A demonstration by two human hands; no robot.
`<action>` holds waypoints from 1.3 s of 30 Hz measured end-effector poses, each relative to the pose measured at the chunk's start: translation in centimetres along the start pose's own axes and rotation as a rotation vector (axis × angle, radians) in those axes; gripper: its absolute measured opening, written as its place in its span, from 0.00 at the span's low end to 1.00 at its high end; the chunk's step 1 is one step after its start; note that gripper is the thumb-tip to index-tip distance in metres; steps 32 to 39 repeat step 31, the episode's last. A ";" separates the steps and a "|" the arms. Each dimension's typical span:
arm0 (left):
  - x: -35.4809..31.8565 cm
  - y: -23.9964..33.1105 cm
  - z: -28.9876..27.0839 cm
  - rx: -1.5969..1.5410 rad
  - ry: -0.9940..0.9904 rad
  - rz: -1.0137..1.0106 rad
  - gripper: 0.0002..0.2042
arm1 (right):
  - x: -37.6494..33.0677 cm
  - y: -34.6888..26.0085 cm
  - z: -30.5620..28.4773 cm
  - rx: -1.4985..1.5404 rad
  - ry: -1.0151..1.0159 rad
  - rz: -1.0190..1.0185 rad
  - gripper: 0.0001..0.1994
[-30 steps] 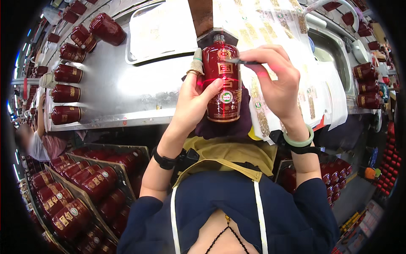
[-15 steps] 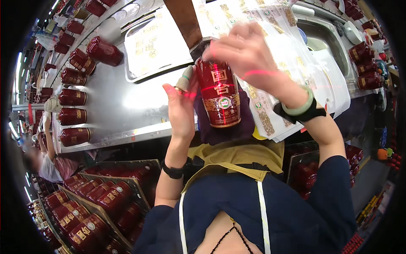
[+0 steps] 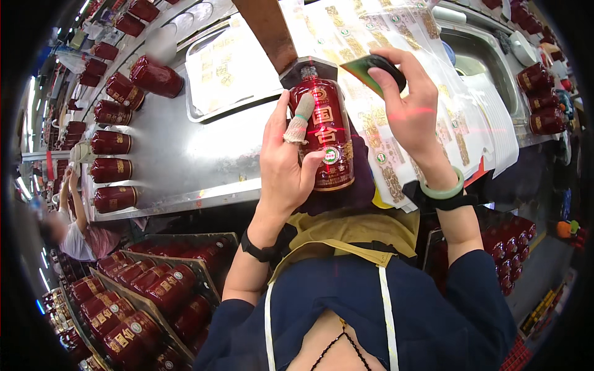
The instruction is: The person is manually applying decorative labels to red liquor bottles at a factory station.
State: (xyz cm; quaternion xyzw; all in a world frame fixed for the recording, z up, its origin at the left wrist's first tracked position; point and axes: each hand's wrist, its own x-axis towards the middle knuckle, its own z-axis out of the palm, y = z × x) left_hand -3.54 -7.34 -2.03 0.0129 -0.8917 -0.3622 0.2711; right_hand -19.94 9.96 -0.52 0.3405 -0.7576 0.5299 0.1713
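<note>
A dark red glossy bottle (image 3: 331, 148) with gold lettering, gold ornament and a small round green-and-white emblem lies in front of me, its neck pointing away. Dark purple cloth (image 3: 365, 176) is under it. My left hand (image 3: 286, 164) rests along the bottle's left side, fingers stretched out and thumb on its front. One finger wears a pale cloth sleeve with a green band. Up and to the right of the bottle, my right hand (image 3: 414, 105) grips a flat scraper (image 3: 366, 69), dark and rounded at one end with a greenish blade; it is clear of the bottle.
White sheets with gold decals (image 3: 402, 145) cover the bench to the right, beside a metal sink (image 3: 495, 55). A tray (image 3: 190, 99) holds another sheet. A wooden post (image 3: 272, 37) stands beyond the bottle. Red bottles (image 3: 111, 142) line the left; crates of bottles (image 3: 158, 309) stand below. A person (image 3: 80, 226) works far left.
My right hand has moved from the bottle's neck to the right, and the scraper now shows in it. My left hand has come from beside the bottle onto its surface.
</note>
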 end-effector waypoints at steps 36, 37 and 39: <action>-0.2 -3.5 -1.4 -0.284 0.153 -0.194 0.43 | 1.1 -3.8 3.4 -0.142 -0.559 -0.484 0.14; -0.2 -3.5 -1.4 -0.284 0.153 -0.194 0.43 | 1.1 -3.8 3.4 -0.142 -0.559 -0.484 0.14; -0.2 -3.5 -1.4 -0.284 0.153 -0.194 0.43 | 1.1 -3.8 3.4 -0.142 -0.559 -0.484 0.14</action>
